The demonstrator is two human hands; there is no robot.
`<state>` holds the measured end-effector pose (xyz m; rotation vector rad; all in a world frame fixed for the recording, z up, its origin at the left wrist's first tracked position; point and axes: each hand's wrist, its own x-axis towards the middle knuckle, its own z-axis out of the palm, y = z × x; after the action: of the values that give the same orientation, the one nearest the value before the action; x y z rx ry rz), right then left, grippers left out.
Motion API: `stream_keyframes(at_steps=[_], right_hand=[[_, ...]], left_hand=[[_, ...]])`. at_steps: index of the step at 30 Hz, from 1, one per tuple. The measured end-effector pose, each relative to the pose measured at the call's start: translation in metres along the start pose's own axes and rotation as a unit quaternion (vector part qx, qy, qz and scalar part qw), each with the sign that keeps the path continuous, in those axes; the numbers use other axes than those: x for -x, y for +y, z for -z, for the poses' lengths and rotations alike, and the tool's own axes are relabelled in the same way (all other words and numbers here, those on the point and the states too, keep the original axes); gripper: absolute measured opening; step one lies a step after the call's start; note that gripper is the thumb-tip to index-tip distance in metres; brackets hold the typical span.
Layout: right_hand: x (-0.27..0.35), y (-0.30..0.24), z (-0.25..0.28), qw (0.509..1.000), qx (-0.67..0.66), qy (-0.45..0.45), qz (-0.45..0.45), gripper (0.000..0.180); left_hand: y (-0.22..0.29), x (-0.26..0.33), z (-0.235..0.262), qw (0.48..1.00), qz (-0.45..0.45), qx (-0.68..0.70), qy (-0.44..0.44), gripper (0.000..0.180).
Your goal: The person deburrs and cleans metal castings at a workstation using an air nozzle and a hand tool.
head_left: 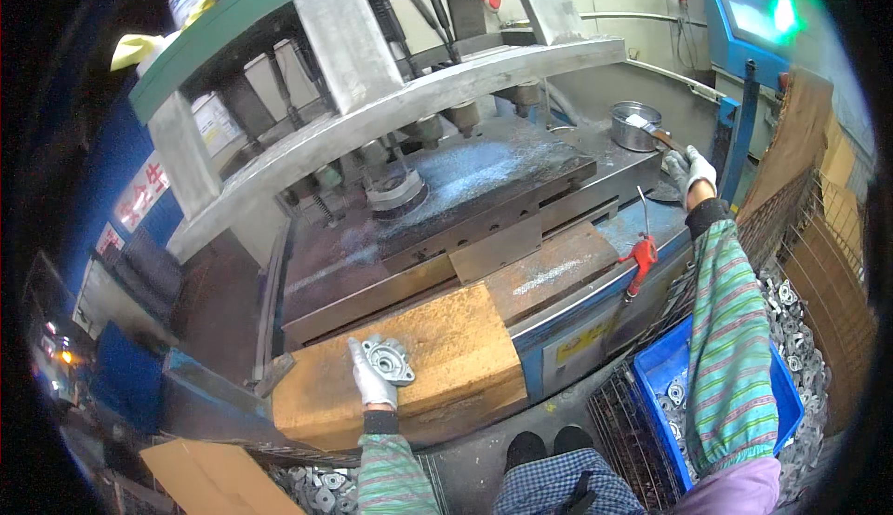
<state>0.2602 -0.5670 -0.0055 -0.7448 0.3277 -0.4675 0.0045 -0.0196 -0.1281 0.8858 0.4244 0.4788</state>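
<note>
My left hand (374,383), in a white glove, grips a grey cast metal part (387,360) with a round bore, above the worn yellow block at the front of the press. Out at the right, my gloved right hand (690,173) is closed on the handle of a brush (659,133). The brush's pale head reaches over a round metal pot (634,126) standing on the press bed's right corner. On the dark press bed (484,189) sits a round metal fixture (395,191), with whitish-blue residue beside it.
The press's heavy upper frame (409,92) spans overhead. A red air gun (640,259) hangs at the bed's front edge. To my right stand a blue bin (786,394) with castings and a wire basket with more parts. A blue control panel (744,26) is at the back right.
</note>
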Motion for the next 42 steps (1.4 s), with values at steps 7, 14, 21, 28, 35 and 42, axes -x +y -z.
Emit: stream_keyframes(at_steps=[7,14,21,28,35,42], right_hand=[[0.02,0.003,-0.009,1.0,-0.007,-0.026,0.0,0.026],[0.073,0.015,-0.048,0.988,0.072,-0.132,0.045,0.022],[0.095,0.05,-0.106,0.953,0.16,-0.248,0.069,0.024],[0.1,0.073,-0.149,0.929,0.197,-0.284,0.13,0.027],[0.076,0.092,-0.19,0.916,0.2,-0.32,0.136,0.025],[0.113,0.075,-0.192,0.903,0.207,-0.334,0.177,0.024]], left_hand=[[0.0,0.0,-0.005,1.0,0.004,-0.013,0.015,0.059],[0.002,0.002,0.001,1.0,0.016,-0.012,-0.001,0.064],[-0.001,-0.001,0.002,1.0,0.026,-0.004,-0.006,0.067],[-0.003,-0.007,0.011,0.999,0.035,0.006,-0.016,0.067],[-0.002,-0.006,0.006,0.999,0.028,0.003,0.023,0.062],[-0.005,-0.007,0.0,0.999,0.029,-0.015,0.009,0.066]])
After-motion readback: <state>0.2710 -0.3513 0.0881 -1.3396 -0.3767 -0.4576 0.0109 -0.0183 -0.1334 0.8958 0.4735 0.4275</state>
